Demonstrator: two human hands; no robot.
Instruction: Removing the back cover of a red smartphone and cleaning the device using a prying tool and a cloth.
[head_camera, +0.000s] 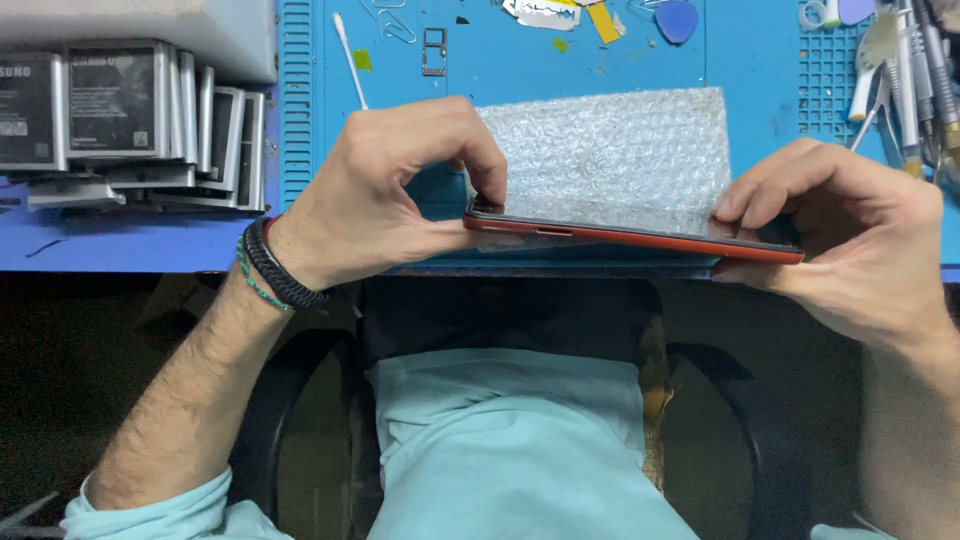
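Here, left hand (385, 190) arched, right hand (850, 235) gripping red phone (640, 235)

Lying across upper frame: blue work mat (760, 110), ridged strip at 11 o'clock. Sitting at 10 o'clock: grey box (140, 30). Showing at 6 o'clock: black chair (500, 310), dark floor (70, 380) spreading toward 8 o'clock. Lighting even, shadowless.
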